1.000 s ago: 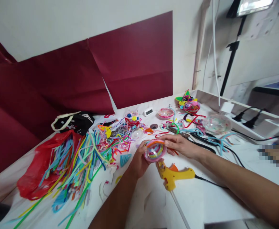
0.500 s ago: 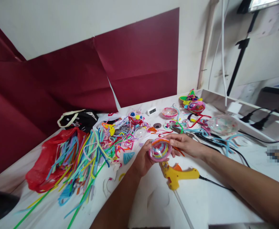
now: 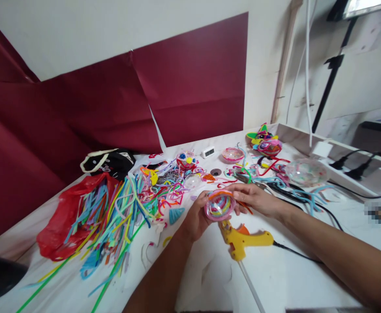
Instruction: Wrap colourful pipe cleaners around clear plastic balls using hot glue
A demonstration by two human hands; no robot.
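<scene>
A small clear plastic half-ball [image 3: 220,206] is held up above the table, its inside ringed with pink, yellow, blue and orange pipe cleaners. My left hand [image 3: 197,217] is closed on its left side. On the right rim, my right hand [image 3: 252,199] pinches the half-ball where an orange pipe cleaner [image 3: 244,207] passes beneath the fingers; its tail sticks out below. Directly under the half-ball lies a yellow glue gun [image 3: 247,241] with a clear glue stick [image 3: 251,287] poking out toward me. Some fingertips are hidden behind the half-ball.
To the left, a red plastic bag [image 3: 56,226] spills a big heap of pipe cleaners [image 3: 121,217]. Behind stand a white digital clock [image 3: 208,152], a decorated ball [image 3: 186,160] and a clear bowl [image 3: 232,154]. Pliers [image 3: 242,177], a larger clear bowl [image 3: 307,172] and black cords [image 3: 332,213] lie right.
The whole view has shifted slightly. Both hands keep the half-ball in nearly the same place, and its inside catches the light a little differently.
</scene>
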